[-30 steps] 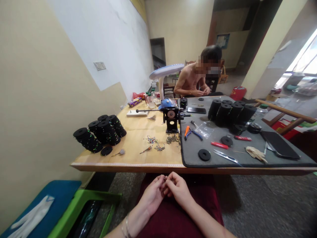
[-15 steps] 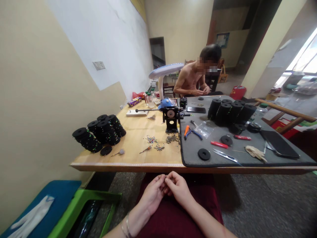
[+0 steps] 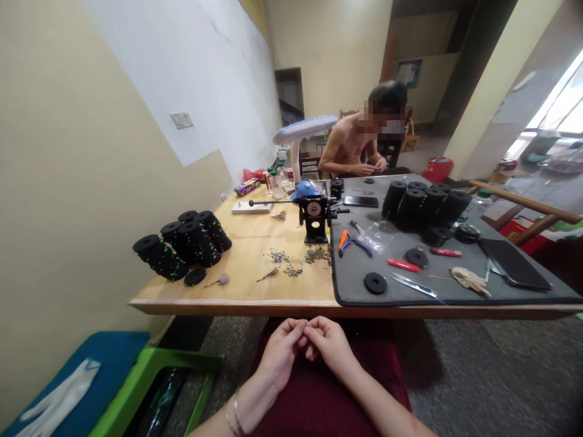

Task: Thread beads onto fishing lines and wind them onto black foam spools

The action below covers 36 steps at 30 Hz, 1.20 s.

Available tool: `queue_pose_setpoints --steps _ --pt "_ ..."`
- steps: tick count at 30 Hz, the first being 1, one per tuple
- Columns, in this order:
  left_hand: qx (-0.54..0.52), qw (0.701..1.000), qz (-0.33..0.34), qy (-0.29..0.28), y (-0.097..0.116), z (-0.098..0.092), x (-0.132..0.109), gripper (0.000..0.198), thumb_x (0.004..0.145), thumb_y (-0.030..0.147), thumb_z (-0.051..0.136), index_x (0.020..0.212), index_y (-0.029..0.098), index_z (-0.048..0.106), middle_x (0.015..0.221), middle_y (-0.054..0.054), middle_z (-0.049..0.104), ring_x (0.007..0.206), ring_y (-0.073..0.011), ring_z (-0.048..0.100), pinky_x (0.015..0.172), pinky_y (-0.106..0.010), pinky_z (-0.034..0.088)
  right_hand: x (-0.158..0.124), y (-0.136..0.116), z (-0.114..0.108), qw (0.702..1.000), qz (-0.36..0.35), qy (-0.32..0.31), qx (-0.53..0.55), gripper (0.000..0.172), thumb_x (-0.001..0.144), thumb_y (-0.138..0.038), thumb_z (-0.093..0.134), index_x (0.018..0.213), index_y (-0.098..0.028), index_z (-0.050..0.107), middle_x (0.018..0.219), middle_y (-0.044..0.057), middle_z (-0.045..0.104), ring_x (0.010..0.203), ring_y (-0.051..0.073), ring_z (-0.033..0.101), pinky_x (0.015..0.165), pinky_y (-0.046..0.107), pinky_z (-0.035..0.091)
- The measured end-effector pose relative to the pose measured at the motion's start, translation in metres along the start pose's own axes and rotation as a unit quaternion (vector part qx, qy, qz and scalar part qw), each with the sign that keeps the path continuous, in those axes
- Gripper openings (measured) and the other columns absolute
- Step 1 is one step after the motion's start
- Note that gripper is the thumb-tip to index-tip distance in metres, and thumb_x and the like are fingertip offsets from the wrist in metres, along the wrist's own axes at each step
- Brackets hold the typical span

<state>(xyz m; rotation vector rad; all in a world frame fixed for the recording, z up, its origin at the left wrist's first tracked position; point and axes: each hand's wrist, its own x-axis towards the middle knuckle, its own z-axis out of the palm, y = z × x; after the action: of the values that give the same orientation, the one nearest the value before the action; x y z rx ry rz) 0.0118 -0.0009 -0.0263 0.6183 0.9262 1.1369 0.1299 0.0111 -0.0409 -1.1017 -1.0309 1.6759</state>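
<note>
My left hand (image 3: 283, 347) and my right hand (image 3: 328, 340) meet fingertip to fingertip over a dark red cloth (image 3: 328, 400), just short of the table's front edge. Both are closed in a pinch. Whatever lies between the fingertips is hidden or too small to make out. On the wooden tabletop (image 3: 246, 243) beyond them are small piles of coloured beads (image 3: 277, 257) and metal pieces (image 3: 317, 254). A small feathery bundle (image 3: 268, 275) lies near these. Behind the piles stands a black hand-cranked winder (image 3: 315, 220).
Stacks of black foam spools (image 3: 182, 243) stand at left, more (image 3: 423, 203) at right. The grey mat (image 3: 319, 297) bears pliers (image 3: 355, 244), scissors (image 3: 414, 285), red-handled tools (image 3: 403, 265) and a phone (image 3: 361, 201). A co-worker (image 3: 348, 145) sits across, beyond a desk lamp (image 3: 305, 128).
My left fingers have curled further in, and the two hands' fingertips are closer together. Nothing on the table has moved.
</note>
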Motion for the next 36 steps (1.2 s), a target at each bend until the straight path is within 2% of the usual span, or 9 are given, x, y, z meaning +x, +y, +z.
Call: queue_pose_setpoints --steps 3,8,14,19,24,29,33,36 --pt "0.048 0.998 0.03 0.013 0.003 -0.001 0.0 0.029 0.068 0.039 0.075 0.067 0.016 0.058 0.048 0.005 0.051 0.042 -0.0114 0.05 0.049 -0.025 0.04 -0.001 -0.003 -0.001 1.0 0.009 -0.019 0.02 0.046 0.064 -0.058 0.068 0.072 -0.016 0.053 0.057 0.001 0.067 0.033 0.007 0.047 0.035 0.019 0.035" --pt "0.106 0.993 0.046 0.035 0.007 -0.005 0.0 0.025 0.066 0.035 0.077 0.066 0.014 0.063 0.054 0.001 0.059 0.052 -0.0127 0.053 0.057 -0.024 0.039 -0.007 -0.009 -0.004 0.999 0.017 -0.038 0.028 0.039 0.069 -0.052 0.066 0.068 -0.017 0.05 0.049 -0.003 0.062 0.031 0.003 0.035 0.034 0.017 0.021" --pt "0.168 0.983 0.068 0.037 0.009 -0.003 0.0 0.026 0.071 0.038 0.073 0.066 0.015 0.061 0.058 0.001 0.057 0.055 -0.0119 0.049 0.06 -0.023 0.037 -0.011 -0.013 -0.006 0.998 0.033 -0.041 0.031 0.039 0.069 -0.053 0.065 0.069 -0.018 0.049 0.047 -0.005 0.059 0.032 0.003 0.03 0.036 0.018 0.016" --pt "0.186 0.978 0.086 0.043 0.009 -0.001 -0.001 0.028 0.073 0.04 0.07 0.066 0.015 0.057 0.058 0.004 0.05 0.054 -0.0099 0.043 0.055 -0.021 0.034 -0.012 -0.014 -0.005 0.997 0.033 -0.048 0.042 0.038 0.07 -0.052 0.065 0.071 -0.019 0.047 0.045 -0.007 0.056 0.033 0.003 0.026 0.036 0.018 0.015" --pt "0.163 0.984 0.06 0.05 0.01 0.0 -0.001 0.032 0.074 0.045 0.067 0.07 0.015 0.056 0.059 0.004 0.047 0.051 -0.0074 0.039 0.047 -0.018 0.027 -0.012 -0.014 -0.006 0.998 0.035 -0.047 0.025 0.036 0.071 -0.051 0.065 0.071 -0.019 0.047 0.045 -0.008 0.054 0.033 0.003 0.025 0.037 0.019 0.014" --pt "0.086 0.996 0.014 0.023 0.015 0.005 -0.001 0.037 0.071 0.047 0.07 0.067 0.017 0.049 0.055 0.006 0.045 0.043 -0.0047 0.034 0.042 -0.018 0.023 -0.016 -0.021 -0.009 0.998 0.0 -0.058 -0.038 0.034 0.073 -0.05 0.063 0.069 -0.019 0.05 0.049 -0.006 0.054 0.038 0.005 0.028 0.041 0.02 0.018" --pt "0.062 0.998 -0.004 -0.008 0.02 0.01 -0.006 0.036 0.072 0.043 0.07 0.065 0.016 0.048 0.055 0.006 0.044 0.045 -0.0045 0.036 0.043 -0.017 0.028 -0.021 -0.029 -0.012 0.989 -0.073 -0.07 -0.107 0.027 0.079 -0.042 0.059 0.067 -0.018 0.054 0.054 -0.003 0.055 0.049 0.01 0.043 0.051 0.022 0.033" --pt "0.024 0.998 -0.045 -0.021 0.024 0.01 -0.011 0.034 0.071 0.039 0.073 0.067 0.016 0.048 0.06 0.005 0.045 0.047 -0.0037 0.035 0.042 -0.016 0.027 -0.023 -0.031 -0.019 0.976 -0.115 -0.053 -0.176 0.023 0.082 -0.037 0.057 0.068 -0.018 0.057 0.057 -0.003 0.055 0.056 0.012 0.049 0.058 0.024 0.038"
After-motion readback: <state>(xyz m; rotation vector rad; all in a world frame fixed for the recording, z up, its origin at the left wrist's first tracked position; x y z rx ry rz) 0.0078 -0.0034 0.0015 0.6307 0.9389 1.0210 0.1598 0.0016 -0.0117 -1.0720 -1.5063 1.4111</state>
